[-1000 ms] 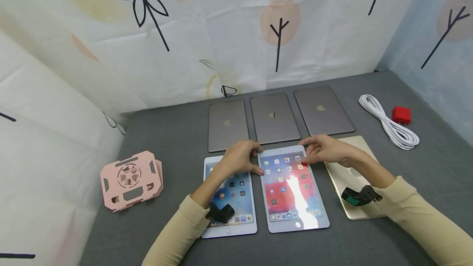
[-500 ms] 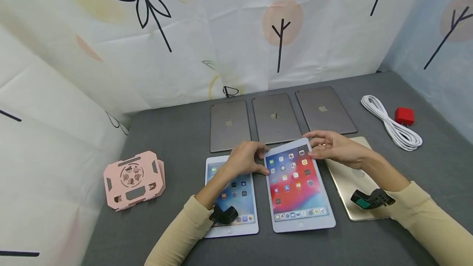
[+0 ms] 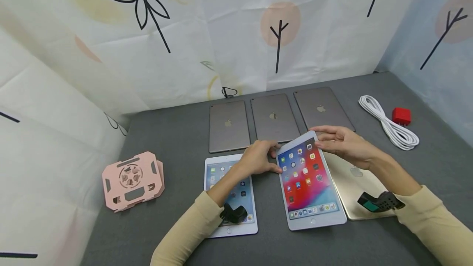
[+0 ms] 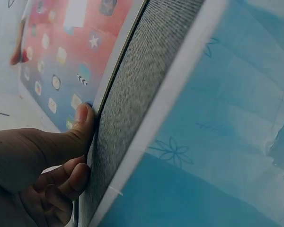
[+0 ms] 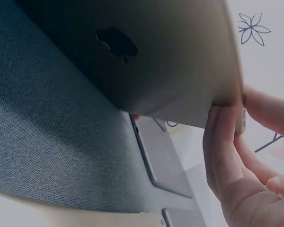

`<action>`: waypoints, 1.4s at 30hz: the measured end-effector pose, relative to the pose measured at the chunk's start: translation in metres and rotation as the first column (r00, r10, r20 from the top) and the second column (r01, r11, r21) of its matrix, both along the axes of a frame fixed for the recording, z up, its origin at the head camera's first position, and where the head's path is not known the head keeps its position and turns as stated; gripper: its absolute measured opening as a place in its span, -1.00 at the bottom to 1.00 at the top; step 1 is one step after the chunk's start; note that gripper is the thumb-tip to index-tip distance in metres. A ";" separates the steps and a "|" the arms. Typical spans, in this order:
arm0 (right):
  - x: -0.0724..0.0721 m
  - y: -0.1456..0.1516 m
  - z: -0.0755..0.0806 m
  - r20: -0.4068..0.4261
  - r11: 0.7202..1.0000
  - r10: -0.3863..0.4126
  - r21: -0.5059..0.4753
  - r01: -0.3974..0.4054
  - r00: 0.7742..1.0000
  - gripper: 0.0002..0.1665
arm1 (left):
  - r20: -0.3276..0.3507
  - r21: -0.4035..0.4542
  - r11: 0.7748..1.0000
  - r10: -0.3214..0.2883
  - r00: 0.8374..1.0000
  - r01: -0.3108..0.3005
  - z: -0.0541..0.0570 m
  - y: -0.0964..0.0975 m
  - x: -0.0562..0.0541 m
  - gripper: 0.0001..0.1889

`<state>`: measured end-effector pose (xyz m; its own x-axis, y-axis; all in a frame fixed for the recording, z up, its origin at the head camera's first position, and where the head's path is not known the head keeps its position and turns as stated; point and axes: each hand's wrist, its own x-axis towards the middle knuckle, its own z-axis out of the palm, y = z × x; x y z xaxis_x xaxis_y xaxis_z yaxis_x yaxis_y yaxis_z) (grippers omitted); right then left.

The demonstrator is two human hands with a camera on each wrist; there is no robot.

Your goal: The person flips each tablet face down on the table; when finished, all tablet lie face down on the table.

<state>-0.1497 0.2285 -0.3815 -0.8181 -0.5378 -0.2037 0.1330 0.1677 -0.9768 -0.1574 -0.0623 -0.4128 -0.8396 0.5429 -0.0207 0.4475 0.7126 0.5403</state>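
A white-framed tablet (image 3: 308, 188) with a lit red and blue screen tilts up from the grey table. My left hand (image 3: 260, 157) pinches its upper left edge; in the left wrist view the thumb (image 4: 83, 116) lies on the screen border, fingers curled at the edge. At the upper right corner my right hand (image 3: 345, 145) grips it between thumb and fingers. The right wrist view shows the tablet's back (image 5: 180, 61) with a dark apple logo. Another white tablet (image 3: 242, 202) lies screen up below my left forearm. A gold tablet (image 3: 360, 186) lies face down, partly under my right wrist.
Three grey tablets, left (image 3: 228, 128), middle (image 3: 275, 120) and right (image 3: 325, 108), lie face down in a row at the back. A pink slotted stand (image 3: 133, 182) is at the left. A coiled white cable (image 3: 389, 124) and red charger plug (image 3: 401, 115) lie back right.
The tablet between my hands has come up off the table, tilted, and shifted right toward the gold tablet. Both hands moved right with it.
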 end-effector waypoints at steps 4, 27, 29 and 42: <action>0.001 0.003 0.004 -0.021 0.999 -0.030 -0.021 0.030 0.999 -0.46 | -0.016 -0.011 1.000 -0.007 1.000 0.006 0.001 0.012 -0.001 -0.31; 0.005 0.010 0.023 -0.181 0.981 -0.136 0.114 0.158 0.974 -0.52 | -0.013 0.117 0.993 0.007 1.000 -0.006 -0.014 0.061 -0.006 -0.24; 0.004 0.008 0.024 -0.181 0.983 -0.136 0.096 0.155 0.974 -0.52 | -0.003 0.132 0.991 0.010 1.000 -0.010 -0.015 0.062 -0.006 -0.24; 0.001 -0.003 0.025 -0.153 0.990 -0.131 0.026 0.137 0.979 -0.54 | 0.134 0.236 0.971 -0.065 0.989 0.032 -0.011 0.054 -0.012 -0.21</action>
<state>-0.1484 0.2253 -0.3562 -0.9051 -0.4155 -0.0899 0.0083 0.1943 -0.9809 -0.1690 -0.0087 -0.4238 -0.8100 0.5864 -0.0041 0.3865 0.5392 0.7482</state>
